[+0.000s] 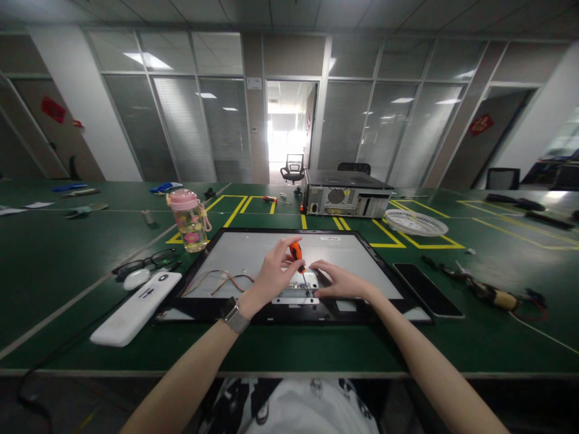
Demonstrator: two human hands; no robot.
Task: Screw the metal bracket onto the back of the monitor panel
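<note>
My left hand (277, 270) grips a screwdriver (296, 253) with an orange and black handle, its thumb and fingers closed around it. The shaft points down at a small metal bracket (283, 300) at the near edge of a display panel (244, 250). This black-framed panel lies flat on the table, its large surface pale grey. From the right, my right hand (341, 281) holds the bracket's end between thumb and fingers, close to the screwdriver's tip. The tip itself is too small to make out. Thin wires (221, 274) curl across the panel's left part.
Left of the panel are a pink-lidded bottle (187, 220), glasses (147, 262) and a long white device (136, 310). A phone (427, 289) and cabled parts (493, 295) lie right. Behind stand a computer case (346, 196) and a white basket (416, 224). The green table (271, 349) ends before me.
</note>
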